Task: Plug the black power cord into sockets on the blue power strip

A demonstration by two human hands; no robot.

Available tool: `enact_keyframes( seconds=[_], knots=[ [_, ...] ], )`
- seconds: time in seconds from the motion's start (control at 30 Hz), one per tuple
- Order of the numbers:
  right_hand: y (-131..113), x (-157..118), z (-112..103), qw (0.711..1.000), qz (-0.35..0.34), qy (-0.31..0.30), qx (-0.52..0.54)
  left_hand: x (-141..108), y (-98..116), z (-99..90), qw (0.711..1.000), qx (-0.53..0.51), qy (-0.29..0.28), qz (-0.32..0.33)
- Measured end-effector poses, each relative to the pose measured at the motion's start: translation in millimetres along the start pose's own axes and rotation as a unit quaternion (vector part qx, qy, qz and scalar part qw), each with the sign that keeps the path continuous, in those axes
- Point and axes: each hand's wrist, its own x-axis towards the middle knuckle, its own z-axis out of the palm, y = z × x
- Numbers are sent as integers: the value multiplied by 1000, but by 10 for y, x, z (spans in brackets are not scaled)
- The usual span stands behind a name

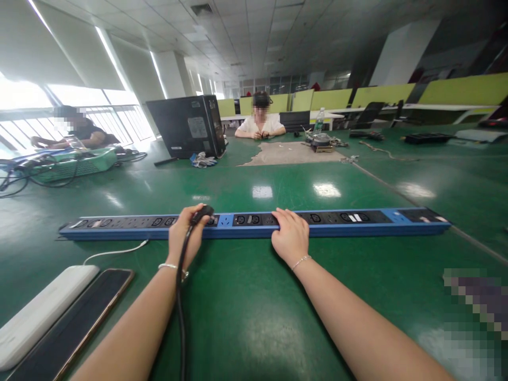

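Note:
A long blue power strip with black socket sections lies across the green table. My left hand is closed round a black plug over the strip, left of its middle; whether the plug is in a socket cannot be made out. From the plug a black cable runs down towards me, over my left wrist. Right of the strip's middle, my right hand rests on the strip, fingers bent over its top and close together, holding its edge.
At the lower left lie a white power bank and a dark phone. Further back stand a black computer case and a green basket. One person sits opposite, another at the far left. A bottle stands at the back.

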Motion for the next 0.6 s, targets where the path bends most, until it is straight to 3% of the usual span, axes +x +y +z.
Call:
enact_keyframes(
  seconds=[0.07, 0.17, 0.43, 0.6],
  knots=[
    [0, 2, 2, 1000, 1, 2, 0, -49, 121, 155, 998, 5, -55, 13],
    [-1, 1, 5, 1000, 0, 5, 3, -78, 182, 278, 996, 22, -82, 22],
    [-8, -6, 7, 1000, 1, 8, 5, -79, 142, 311, 994, 44, -85, 44],
    [-10, -2, 2, 1000, 1, 3, 5, -81, 73, 363, 986, 65, -112, 108]
  ],
)
